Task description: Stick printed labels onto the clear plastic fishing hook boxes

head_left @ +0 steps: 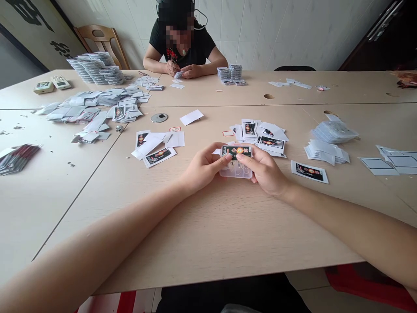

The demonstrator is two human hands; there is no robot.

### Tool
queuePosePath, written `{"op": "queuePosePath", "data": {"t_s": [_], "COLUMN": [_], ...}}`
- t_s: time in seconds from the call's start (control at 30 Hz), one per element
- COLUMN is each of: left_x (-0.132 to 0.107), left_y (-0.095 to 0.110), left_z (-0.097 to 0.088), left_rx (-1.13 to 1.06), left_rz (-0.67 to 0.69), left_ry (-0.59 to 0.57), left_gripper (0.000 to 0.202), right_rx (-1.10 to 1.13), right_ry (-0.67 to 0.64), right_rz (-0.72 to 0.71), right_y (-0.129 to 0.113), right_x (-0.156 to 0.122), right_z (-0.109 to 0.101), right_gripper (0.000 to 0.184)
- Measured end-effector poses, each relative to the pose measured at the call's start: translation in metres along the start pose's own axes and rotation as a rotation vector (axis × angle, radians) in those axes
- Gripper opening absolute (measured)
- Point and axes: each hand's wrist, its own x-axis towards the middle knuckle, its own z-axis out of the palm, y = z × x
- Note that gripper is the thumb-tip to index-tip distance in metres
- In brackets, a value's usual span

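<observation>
Between both hands, above the near part of the table, is a small clear plastic box [236, 170] with a black printed label along its upper part. My left hand [208, 164] grips its left side, thumb on the label's lower edge. My right hand [265, 168] grips the right side, its thumb also on the front. Small curved items show faintly through the lower compartments. Just beyond the hands lies a loose pile of printed cards [270, 143]. One single printed card [309, 172] rests to the right of my right hand.
More cards [159, 157] lie left of my hands. Paper packets [94, 104] heap at the far left, near stacked boxes [94, 67]. Clear boxes [334, 129] and blue-edged labels [395, 161] sit at right. Across the table [208, 226], another person [185, 48] handles a small item.
</observation>
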Motion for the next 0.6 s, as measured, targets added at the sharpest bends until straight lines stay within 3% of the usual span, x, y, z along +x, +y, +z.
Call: {"op": "queuePosePath", "data": {"t_s": [0.2, 0.33, 0.43, 0.5, 0.6], "left_x": [0.001, -0.001, -0.002, -0.001, 0.005], "left_y": [-0.002, -0.005, -0.004, -0.002, -0.004], "left_z": [0.001, 0.003, 0.003, -0.002, -0.016], "left_rx": [-0.035, -0.112, -0.074, 0.015, 0.221], "left_rz": [-0.023, 0.025, 0.053, 0.052, 0.068], "left_ry": [0.0, -0.071, -0.091, -0.002, 0.267], "left_gripper": [0.034, 0.073, 0.078, 0.073, 0.075], "right_rx": [-0.003, 0.052, 0.058, 0.073, 0.119], "right_ry": [-0.013, 0.028, 0.037, 0.048, 0.048], "right_rz": [0.007, 0.021, 0.001, 0.013, 0.073], "right_y": [0.0, -0.001, -0.002, -0.002, -0.001], "right_x": [0.001, 0.003, 0.003, 0.003, 0.004], "right_z": [-0.001, 0.001, 0.001, 0.001, 0.0], "right_gripper": [0.031, 0.03, 0.035, 0.042, 0.05]}}
